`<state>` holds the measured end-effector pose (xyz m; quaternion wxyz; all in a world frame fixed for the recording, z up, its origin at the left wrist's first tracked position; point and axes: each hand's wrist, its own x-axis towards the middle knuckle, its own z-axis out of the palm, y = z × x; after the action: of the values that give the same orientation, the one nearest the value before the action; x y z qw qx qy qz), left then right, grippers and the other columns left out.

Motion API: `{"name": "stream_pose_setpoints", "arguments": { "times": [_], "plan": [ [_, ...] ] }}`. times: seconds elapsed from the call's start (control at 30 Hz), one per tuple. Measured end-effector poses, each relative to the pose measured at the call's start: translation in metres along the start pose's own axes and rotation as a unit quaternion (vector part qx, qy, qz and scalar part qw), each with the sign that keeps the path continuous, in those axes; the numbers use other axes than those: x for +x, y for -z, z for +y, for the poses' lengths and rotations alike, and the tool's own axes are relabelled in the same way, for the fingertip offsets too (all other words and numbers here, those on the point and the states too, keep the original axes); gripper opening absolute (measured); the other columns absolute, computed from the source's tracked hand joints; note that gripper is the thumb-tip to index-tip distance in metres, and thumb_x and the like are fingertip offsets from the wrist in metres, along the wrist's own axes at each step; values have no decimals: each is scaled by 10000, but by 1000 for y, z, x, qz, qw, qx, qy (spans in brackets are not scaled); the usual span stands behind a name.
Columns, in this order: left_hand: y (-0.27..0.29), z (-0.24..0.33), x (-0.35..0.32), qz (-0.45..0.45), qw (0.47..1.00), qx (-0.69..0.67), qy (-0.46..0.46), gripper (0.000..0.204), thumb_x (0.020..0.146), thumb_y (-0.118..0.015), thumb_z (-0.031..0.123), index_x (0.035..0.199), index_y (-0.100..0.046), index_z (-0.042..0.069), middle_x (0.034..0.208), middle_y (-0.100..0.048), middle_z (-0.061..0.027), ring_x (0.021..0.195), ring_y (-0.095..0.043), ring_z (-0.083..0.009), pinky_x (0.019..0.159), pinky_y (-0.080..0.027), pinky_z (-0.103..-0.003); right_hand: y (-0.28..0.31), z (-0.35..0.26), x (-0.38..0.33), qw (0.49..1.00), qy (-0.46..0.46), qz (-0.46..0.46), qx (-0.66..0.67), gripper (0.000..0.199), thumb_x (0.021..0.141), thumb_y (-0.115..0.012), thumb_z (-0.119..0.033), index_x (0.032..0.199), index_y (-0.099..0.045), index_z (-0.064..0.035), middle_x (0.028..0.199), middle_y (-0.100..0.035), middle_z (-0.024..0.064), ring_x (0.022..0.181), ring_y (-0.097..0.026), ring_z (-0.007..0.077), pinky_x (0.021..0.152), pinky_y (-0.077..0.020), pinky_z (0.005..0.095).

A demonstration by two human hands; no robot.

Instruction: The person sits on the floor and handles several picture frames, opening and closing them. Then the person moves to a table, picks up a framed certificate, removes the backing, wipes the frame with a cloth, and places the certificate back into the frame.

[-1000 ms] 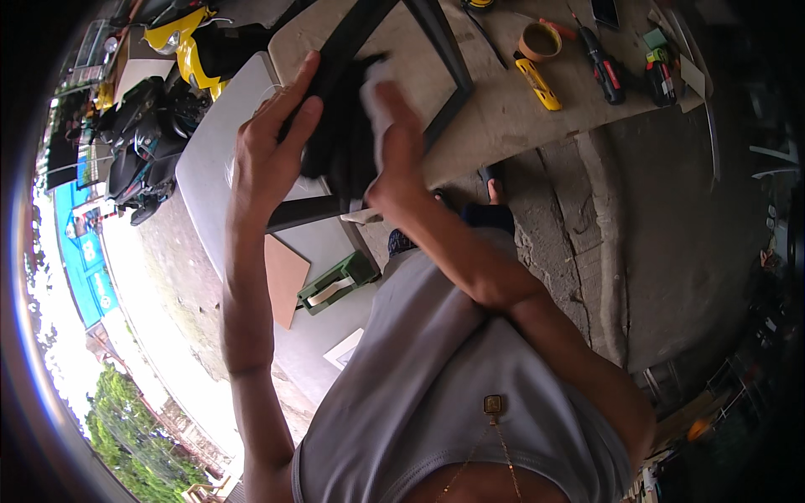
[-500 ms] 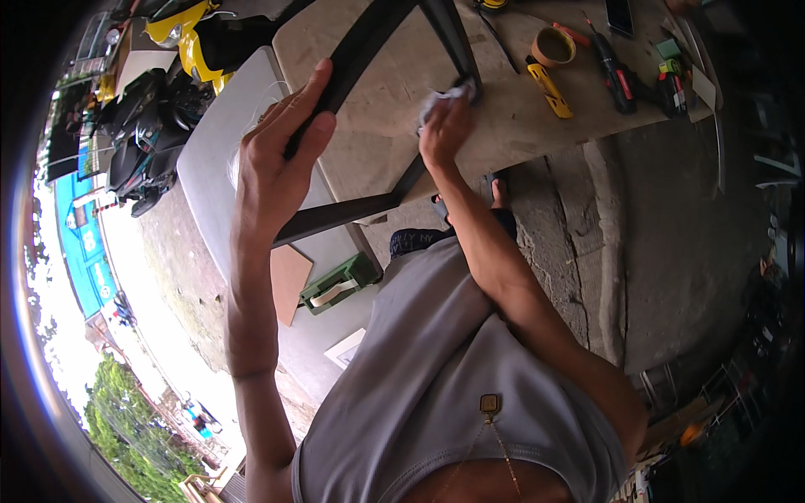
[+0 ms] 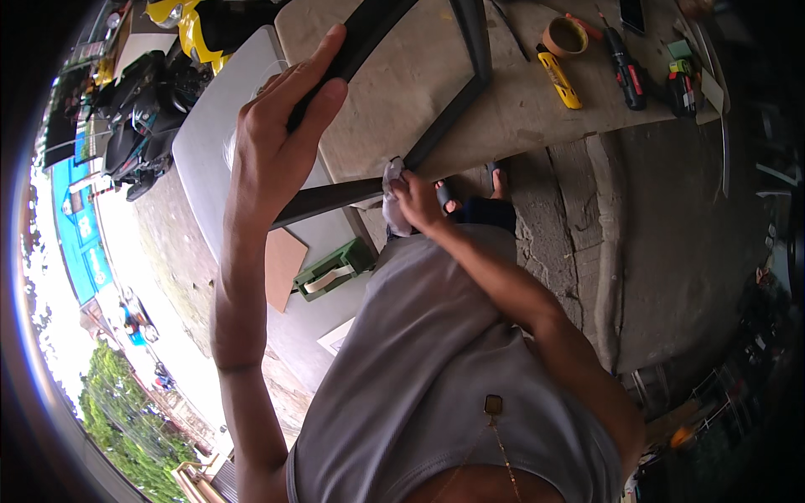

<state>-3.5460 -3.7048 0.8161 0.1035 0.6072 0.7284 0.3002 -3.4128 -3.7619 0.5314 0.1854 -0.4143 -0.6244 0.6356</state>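
A dark, angular frame (image 3: 449, 117) of flat bars stands tilted over the table's near edge, its top running out of view. My left hand (image 3: 285, 126) is wrapped round its left bar, thumb on the near side. At the frame's near corner, my right hand (image 3: 417, 201) presses a crumpled pale cloth (image 3: 394, 194) round the bar. The cloth hides that corner.
On the brown-covered table (image 3: 520, 155) lie a yellow cutter (image 3: 559, 80), a round tub (image 3: 565, 38), a cordless screwdriver (image 3: 623, 71) and a phone (image 3: 633, 15). A green tape dispenser (image 3: 335, 270) sits on a pale tabletop at left. Motorbikes (image 3: 142, 117) stand beyond.
My right hand and the cloth have slid from the frame's right corner down along the bar to the near corner. My left hand keeps its grip on the left bar.
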Motion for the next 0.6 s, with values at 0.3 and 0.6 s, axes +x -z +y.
{"name": "stream_pose_setpoints", "arguments": {
  "times": [0.3,0.6],
  "plan": [
    [3,6,-4,-34,999,15,40,387,893,-541,203,1275,-501,161,1146,-605,-74,1017,-543,-109,915,-385,-276,67,-179,84,882,349,294,122,262,844,-525,-158,1043,-469,2,983,-481,171,885,-477,281,787,-381,395],
    [7,7,-3,-51,991,10,125,371,892,-546,210,1262,-519,186,1120,-620,-44,950,-512,-41,870,-407,-241,18,-31,65,911,339,169,-165,145,669,-521,-23,814,-519,-19,823,-491,151,755,-512,316,664,-399,422]
  ]
}}
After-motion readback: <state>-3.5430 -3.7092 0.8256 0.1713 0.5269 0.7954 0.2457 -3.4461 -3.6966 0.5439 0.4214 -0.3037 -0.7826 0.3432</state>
